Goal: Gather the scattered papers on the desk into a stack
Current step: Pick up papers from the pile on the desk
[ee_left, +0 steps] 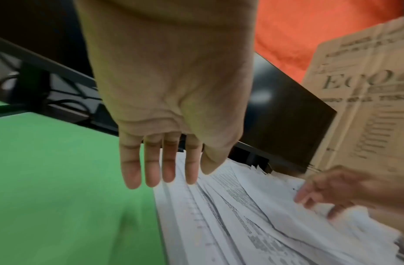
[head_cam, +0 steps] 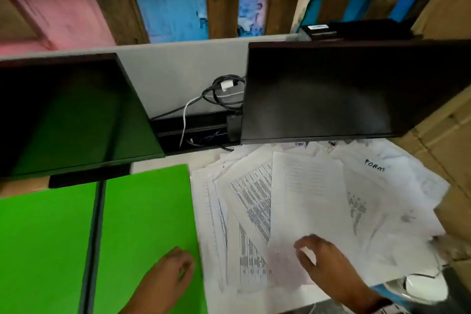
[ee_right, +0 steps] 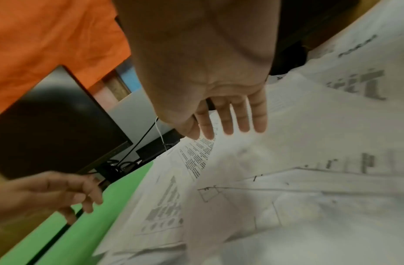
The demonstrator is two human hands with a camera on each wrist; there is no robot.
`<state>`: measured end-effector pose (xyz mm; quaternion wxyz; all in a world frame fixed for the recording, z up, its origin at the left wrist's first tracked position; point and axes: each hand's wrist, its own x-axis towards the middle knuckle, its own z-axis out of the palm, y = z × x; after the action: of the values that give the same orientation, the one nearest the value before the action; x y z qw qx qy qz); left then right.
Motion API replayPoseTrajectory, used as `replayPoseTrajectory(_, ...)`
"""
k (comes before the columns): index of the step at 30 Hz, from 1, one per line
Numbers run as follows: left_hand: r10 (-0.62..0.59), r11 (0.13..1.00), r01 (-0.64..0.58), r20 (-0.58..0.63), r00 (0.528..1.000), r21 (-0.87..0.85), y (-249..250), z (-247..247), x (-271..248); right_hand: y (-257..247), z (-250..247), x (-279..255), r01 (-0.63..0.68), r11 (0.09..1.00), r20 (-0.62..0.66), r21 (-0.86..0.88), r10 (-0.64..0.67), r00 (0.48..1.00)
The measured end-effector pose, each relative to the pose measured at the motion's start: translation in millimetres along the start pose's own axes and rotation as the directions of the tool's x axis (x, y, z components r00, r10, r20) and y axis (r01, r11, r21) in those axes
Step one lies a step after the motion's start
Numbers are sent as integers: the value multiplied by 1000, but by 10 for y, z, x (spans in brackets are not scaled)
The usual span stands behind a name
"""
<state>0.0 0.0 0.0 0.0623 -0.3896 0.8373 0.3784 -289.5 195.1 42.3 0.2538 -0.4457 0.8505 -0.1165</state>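
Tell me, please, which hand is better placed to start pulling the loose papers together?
The right hand, probably. It hovers open directly over the scattered papers, fingers spread above the top sheet. The left hand hangs open over the green surface beside the pile's left edge, suited to squaring that side.

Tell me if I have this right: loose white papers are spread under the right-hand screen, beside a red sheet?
Nearly. The sheet beside the papers is green, not red, as the head view shows. The papers do lie under the right-hand screen.

An office desk: two dark monitors (head_cam: 344, 89) stand against a grey partition (head_cam: 178, 71), cables (head_cam: 219, 94) between, printed papers (head_cam: 305, 199) strewn below.
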Motion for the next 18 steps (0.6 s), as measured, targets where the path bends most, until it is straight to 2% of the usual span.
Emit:
replayPoseTrajectory(1,47,999,-47,-18,999,5,45,26,73,-12,24,93,8,999,-5,-38,-9,1000)
replayPoseTrajectory(3,57,990,-53,-25,998,127,178,56,184,16,120,267,-7,985,-25,-174,2,1000)
replayPoseTrajectory(5,13,971,-13,0,1000,240,238,157,277,80,226,395,-48,961,26,-273,57,998)
replayPoseTrajectory(8,0,953,-6,22,1000,302,203,349,327,253,427,437,-75,921,81,-382,114,990)
replayPoseTrajectory(12,35,908,-71,95,995,413,136,522,250,336,614,412,-10,868,70,-497,51,996)
replayPoseTrajectory(14,64,907,-88,73,995,413,76,580,220,349,651,374,38,872,72,-488,-3,997)
replayPoseTrajectory(16,104,926,-104,20,994,364,1,609,238,390,616,368,38,931,33,-363,-28,999)
replayPoseTrajectory(18,129,960,-117,-32,991,256,-13,576,268,479,488,429,-35,986,-150,-164,10,989)
